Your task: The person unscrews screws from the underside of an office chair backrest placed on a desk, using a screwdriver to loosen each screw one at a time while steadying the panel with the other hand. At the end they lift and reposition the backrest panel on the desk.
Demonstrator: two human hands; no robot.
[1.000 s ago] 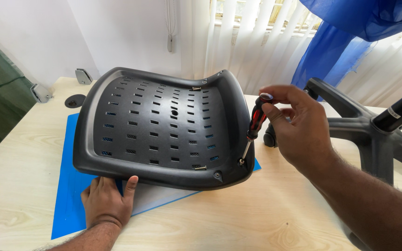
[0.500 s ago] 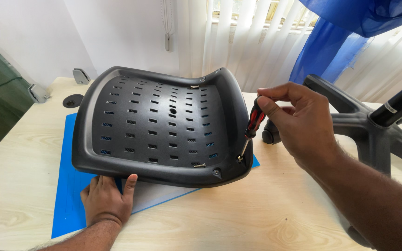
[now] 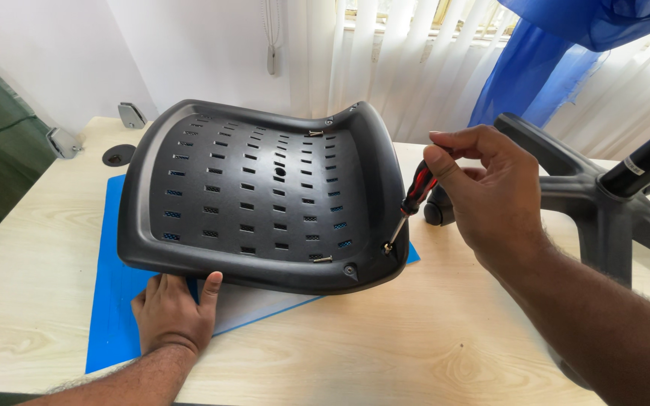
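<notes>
- A black moulded plastic seat pan (image 3: 265, 195), pierced with rows of small rectangular slots, rests tilted on a pale wooden desk (image 3: 430, 353); it is the landmark for everything below.
- Under the seat pan lies a bright blue mat (image 3: 110, 301), showing at the pan's left and near edge, with a pale sheet on top of it at the pan's near edge.
- The left hand (image 3: 174, 312) lies at the pan's near-left edge, palm down on the blue mat, with the thumb raised against the rim and the fingers tucked under it.
- The right hand (image 3: 483, 192) hovers just off the pan's right edge, its fingertips pinched round the top of a red and black handled screwdriver (image 3: 413, 199).
- The screwdriver slants down and leftward, its metal tip set at a screw point in the pan's near-right corner.
- Another round fixing sits on the rim just left of that corner, and short metal pieces show near the pan's far and near edges.
- To the right of the seat pan, well apart, a black star-shaped chair base (image 3: 603, 203) with its central column lies on the desk.
- Behind the seat pan hang pale vertical blinds (image 3: 385, 53), with blue cloth (image 3: 566, 45) to their right.
</notes>
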